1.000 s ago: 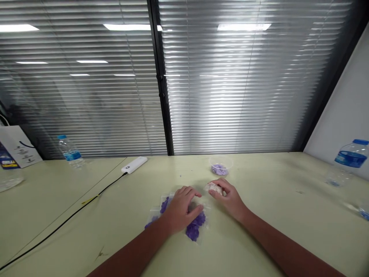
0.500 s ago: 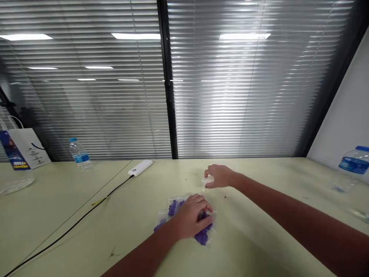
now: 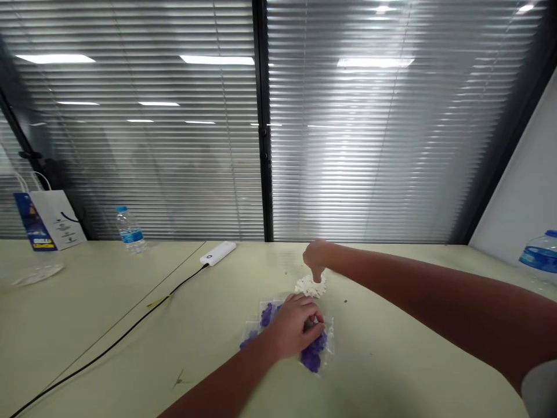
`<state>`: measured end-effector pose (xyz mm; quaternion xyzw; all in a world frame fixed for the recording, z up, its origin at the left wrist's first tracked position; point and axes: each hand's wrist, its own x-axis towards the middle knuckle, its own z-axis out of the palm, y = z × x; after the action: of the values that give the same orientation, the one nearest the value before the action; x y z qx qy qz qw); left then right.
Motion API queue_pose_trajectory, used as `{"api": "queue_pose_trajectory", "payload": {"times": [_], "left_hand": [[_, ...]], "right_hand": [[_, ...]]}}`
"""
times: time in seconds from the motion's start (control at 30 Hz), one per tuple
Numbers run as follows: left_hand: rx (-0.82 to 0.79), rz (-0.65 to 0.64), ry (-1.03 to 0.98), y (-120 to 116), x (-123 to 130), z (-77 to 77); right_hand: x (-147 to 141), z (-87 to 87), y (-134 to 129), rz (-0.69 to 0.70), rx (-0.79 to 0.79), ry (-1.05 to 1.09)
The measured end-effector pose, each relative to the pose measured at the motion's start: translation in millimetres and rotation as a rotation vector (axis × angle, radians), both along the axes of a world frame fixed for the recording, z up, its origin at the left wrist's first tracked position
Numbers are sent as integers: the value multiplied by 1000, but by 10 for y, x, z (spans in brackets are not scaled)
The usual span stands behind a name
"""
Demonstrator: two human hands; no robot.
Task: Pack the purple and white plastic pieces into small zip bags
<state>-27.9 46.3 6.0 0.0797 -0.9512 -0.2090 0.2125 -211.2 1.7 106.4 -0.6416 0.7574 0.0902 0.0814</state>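
My left hand [image 3: 293, 327] lies over several clear plastic bags of purple pieces, its fingers curled and its thumb against the nearest purple bag [image 3: 312, 355]. Another bag of purple pieces [image 3: 249, 338] shows left of the wrist, and part of a third bag [image 3: 266, 315] sticks out behind the hand. Farther back, my right hand [image 3: 317, 259] is turned downward over a loose pile of small white pieces [image 3: 308, 287]. One digit reaches down into the pile's edge. The other fingers look folded behind, and whatever they may hold is hidden.
A white power bank [image 3: 218, 253] with a black cable [image 3: 143, 320] is at the left. Water bottles stand at back left [image 3: 130, 232] and far right [image 3: 541, 254]. A paper bag [image 3: 56, 220] stands near the blinds. A dark speck [image 3: 346, 301] lies right of the white pile.
My right hand has tipped downward from its sideways grip on something whitish. The spread white pile now shows beneath it. My left hand stays on the bags; the view has shifted slightly.
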Motion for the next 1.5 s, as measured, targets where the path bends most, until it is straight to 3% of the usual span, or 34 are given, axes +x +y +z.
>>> {"api": "queue_pose_trajectory", "payload": {"times": [0.13,0.27,0.43,0.53,0.7,0.9,0.97,1.07,1.13,1.23,1.37,1.5], "left_hand": [[-16,63,33,-22,-19,-39],[-23,150,83,-61,-35,-39],[-15,221,103,-106,-50,-27],[-10,221,97,-110,-52,-19],[4,209,105,-87,-38,-2],[1,101,58,-47,5,-14],[-5,78,23,-39,9,-16],[2,50,-18,-29,2,-2],[14,39,-29,-22,-2,15],[19,41,-45,-16,0,36],[-8,70,-61,-20,17,56],[-22,90,-94,-27,21,82]], "right_hand": [[-101,109,11,-66,90,-68],[-287,172,67,-165,273,-270],[-491,48,213,-258,502,-576],[-589,-18,273,-291,513,-686],[-697,-60,346,-275,287,-694],[-707,-241,794,-214,-334,-617],[-690,-352,1004,-222,-475,-639],[-639,-556,1277,-230,-632,-754],[-583,-698,1419,-191,-768,-969],[-494,-873,1586,-90,-752,-1079],[-477,-963,1754,105,-573,-844],[-545,-916,1843,190,-426,-655]]}}
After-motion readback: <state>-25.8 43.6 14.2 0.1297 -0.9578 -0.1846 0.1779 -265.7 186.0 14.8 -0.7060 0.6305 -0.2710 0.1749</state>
